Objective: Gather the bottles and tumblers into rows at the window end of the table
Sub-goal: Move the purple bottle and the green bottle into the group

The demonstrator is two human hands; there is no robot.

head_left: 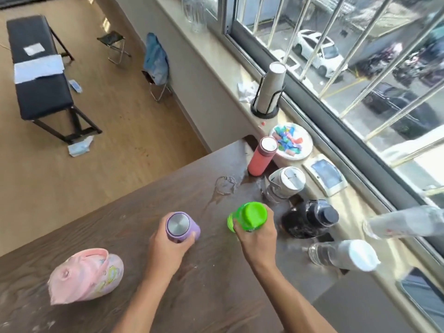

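Row along the window edge was mostly built: coral bottle (261, 156) far, then a grey-lidded tumbler (287, 182), a dark bottle (310, 218) and a clear white-capped bottle (342, 254) nearest. Left hand (168, 248) had its fingers closed around the purple tumbler (181, 227), right hand (257, 239) around the green-lidded bottle (248, 216), both mid-table. Those two and the tipped-over pink bottle (86, 275) at near left looked like what remained.

On the dark wooden table (149, 236), the pink fabric cap (86, 275) lies at the near left; right of it stand the purple steel-lidded tumbler (180, 227) and the green-lidded bottle (249, 216) — behind them, along the window edge, the salmon flask (260, 157), the grey tumbler (286, 182) and the black jug (310, 218) form a row
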